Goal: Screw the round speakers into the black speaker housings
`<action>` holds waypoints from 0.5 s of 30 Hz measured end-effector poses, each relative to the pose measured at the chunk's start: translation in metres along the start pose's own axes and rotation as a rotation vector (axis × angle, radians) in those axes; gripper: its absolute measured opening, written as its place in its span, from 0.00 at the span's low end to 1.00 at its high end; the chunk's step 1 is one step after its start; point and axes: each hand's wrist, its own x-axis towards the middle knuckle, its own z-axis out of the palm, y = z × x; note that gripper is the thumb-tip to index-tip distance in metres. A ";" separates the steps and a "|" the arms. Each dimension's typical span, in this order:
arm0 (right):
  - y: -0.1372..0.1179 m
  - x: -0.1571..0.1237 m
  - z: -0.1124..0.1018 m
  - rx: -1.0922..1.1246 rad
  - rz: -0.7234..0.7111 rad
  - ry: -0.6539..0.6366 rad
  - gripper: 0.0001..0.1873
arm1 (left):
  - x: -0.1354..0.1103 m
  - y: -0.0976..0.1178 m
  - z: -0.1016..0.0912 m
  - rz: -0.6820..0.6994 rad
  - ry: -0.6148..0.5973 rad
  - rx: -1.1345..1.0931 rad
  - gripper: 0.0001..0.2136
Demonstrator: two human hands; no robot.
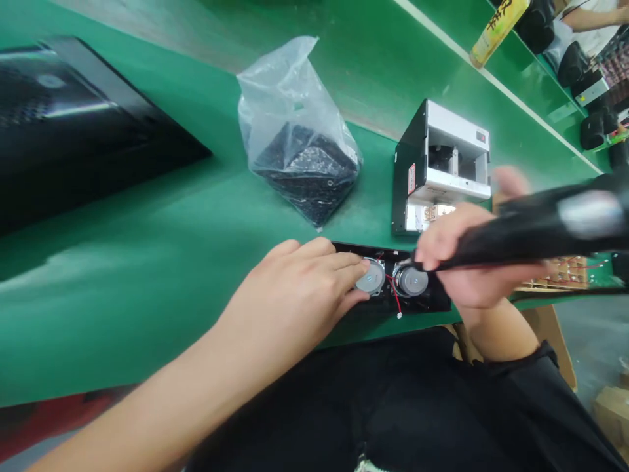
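Note:
A black housing (439, 300) lies at the table's near edge with two round grey speakers set in it. My left hand (304, 288) grips the left speaker (372, 278), its fingertips and thumb on opposite sides of the rim. My right hand (472, 262) is wrapped round a black electric screwdriver (535, 226), partly smeared by motion. The screwdriver's tip end is at the upper left of the right speaker (413, 280); whether it touches a screw I cannot make out. Between the speakers runs a red wire (396, 298) ending in a small white plug.
Beyond the housing stands a silver and black screw feeder (442, 164). A clear plastic bag (299, 131) holds black parts. A large black casing (88, 131) lies at left, a divided cardboard tray (565, 274) at right. A yellow bottle (498, 33) and a person's arm (592, 18) are farther off.

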 end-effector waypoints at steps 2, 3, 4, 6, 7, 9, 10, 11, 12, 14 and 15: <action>-0.023 0.014 -0.010 -0.045 -0.083 0.088 0.30 | -0.003 -0.002 0.000 0.024 0.036 0.006 0.09; -0.031 0.021 -0.014 -0.093 -0.103 0.113 0.30 | -0.004 -0.003 0.000 0.038 0.056 0.005 0.11; -0.035 0.029 -0.017 -0.130 -0.129 0.159 0.32 | -0.007 -0.004 0.000 0.048 0.073 -0.005 0.12; -0.033 0.041 -0.019 -0.163 -0.176 0.271 0.36 | -0.013 -0.007 0.000 0.052 0.114 -0.041 0.12; -0.028 0.045 -0.018 -0.155 -0.186 0.313 0.37 | -0.017 -0.009 0.001 0.045 0.139 -0.061 0.13; -0.017 0.051 -0.017 -0.128 -0.173 0.324 0.40 | -0.027 -0.014 0.004 0.013 0.178 -0.085 0.26; -0.013 0.052 -0.017 -0.122 -0.154 0.294 0.41 | -0.032 -0.016 0.006 -0.010 0.182 -0.087 0.35; -0.009 0.053 -0.017 -0.123 -0.140 0.257 0.42 | -0.036 -0.019 0.009 -0.036 0.181 -0.089 0.43; -0.006 0.053 -0.017 -0.124 -0.139 0.233 0.43 | -0.040 -0.021 0.012 -0.057 0.170 -0.100 0.49; -0.003 0.052 -0.018 -0.138 -0.135 0.202 0.41 | -0.044 -0.023 0.018 -0.088 0.151 -0.138 0.51; -0.001 0.052 -0.019 -0.142 -0.138 0.204 0.40 | -0.045 -0.023 0.021 -0.094 0.154 -0.155 0.50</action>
